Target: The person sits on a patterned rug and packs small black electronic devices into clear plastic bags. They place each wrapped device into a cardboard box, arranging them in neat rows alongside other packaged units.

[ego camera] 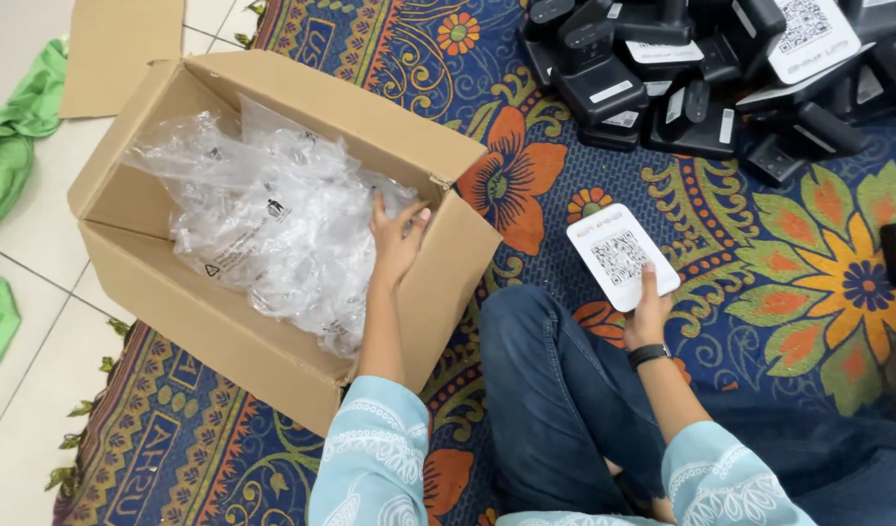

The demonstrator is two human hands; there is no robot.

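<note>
Fingers of the left hand (pixel 397 239) are spread and loosely curled, resting on the clear plastic bags (pixel 263 229) inside the open box (pixel 273 360), pressing or gathering them at the box's right inner wall; no firm pinch on a bag that I can tell. Right hand (pixel 649 312) is closed on the lower edge of the white card (pixel 621 256), thumb on the front face, other fingers hidden behind. Card is tilted, face up, held above the rug (pixel 760 263), just right of the box corner and apart from it.

Step, as I judge it: packing or unpacking, with the bags being handled in the box while the card waits in the other hand. Next move likely calls for a real grasp on one bag, or making room among them, with the card kept steady.

Pile of black devices (pixel 682 88) sits on the rug top right, well apart from both hands. Green cloth (pixel 10 146) lies on the floor at left.
</note>
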